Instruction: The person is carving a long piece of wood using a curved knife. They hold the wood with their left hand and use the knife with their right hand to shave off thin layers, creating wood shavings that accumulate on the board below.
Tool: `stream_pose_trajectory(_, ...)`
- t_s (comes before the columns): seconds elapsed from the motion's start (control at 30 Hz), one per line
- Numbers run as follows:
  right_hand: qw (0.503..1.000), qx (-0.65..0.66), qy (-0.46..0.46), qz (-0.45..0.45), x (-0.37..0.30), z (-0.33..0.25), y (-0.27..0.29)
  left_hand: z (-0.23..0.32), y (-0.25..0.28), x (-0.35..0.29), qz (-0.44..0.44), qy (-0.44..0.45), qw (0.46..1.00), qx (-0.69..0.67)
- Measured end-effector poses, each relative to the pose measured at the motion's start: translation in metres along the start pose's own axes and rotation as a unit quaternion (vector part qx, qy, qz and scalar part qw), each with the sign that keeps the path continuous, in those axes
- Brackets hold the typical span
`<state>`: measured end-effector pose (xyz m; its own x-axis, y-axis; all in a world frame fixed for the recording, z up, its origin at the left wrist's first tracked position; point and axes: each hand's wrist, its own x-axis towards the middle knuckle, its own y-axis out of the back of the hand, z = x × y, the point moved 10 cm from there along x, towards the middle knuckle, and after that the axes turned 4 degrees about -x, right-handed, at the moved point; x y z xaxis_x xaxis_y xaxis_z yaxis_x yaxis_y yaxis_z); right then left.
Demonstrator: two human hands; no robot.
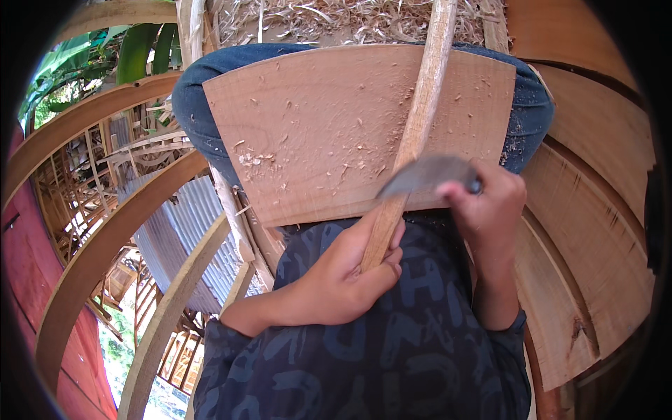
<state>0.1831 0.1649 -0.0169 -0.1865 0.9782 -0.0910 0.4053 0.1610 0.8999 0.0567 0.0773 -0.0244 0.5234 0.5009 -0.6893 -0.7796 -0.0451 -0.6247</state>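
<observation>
A long wooden stick (417, 126) slants up from my lap, over a flat board and past the top of the picture. My left hand (350, 274) is closed round its near end. In my right hand (486, 203) is a knife with a broad curved blade (428, 175), a little smeared by motion. The blade lies across the stick just above my left hand; whether it is cutting in, I cannot tell. Beneath them the wooden board (308, 133) rests on my thighs, dotted with small shavings (255, 159).
Wood shavings (336, 21) are heaped beyond my knees. Curved wooden ribs (112, 259) and corrugated metal sheeting (185, 234) stand at the left, with green leaves (136, 52) farther back. Wide wooden planks (588, 210) line the right side close to my right arm.
</observation>
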Motion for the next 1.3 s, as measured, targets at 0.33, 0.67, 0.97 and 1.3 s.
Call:
stream_pose_trajectory(0.33, 0.982, 0.145, 0.0, -0.12, -0.024, -0.023, -0.018, 0.003, 0.006, 0.001, 0.016, -0.018, 0.989, 0.149)
stream_pose_trajectory(0.67, 0.999, 0.038, 0.018, -0.009, 0.0, -0.001, -0.007, -0.004, 0.012, 0.004, 0.026, -0.033, 0.989, 0.139)
stream_pose_trajectory(0.97, 0.953, -0.027, -0.299, 0.036, 0.009, 0.142, 0.025, -0.014, -0.011, -0.022, -0.167, 0.077, 0.95, -0.252)
stream_pose_trajectory(1.3, 0.954, 0.25, -0.115, -0.12, -0.011, 0.005, -0.023, -0.025, 0.002, -0.004, -0.151, 0.101, 0.931, -0.315)
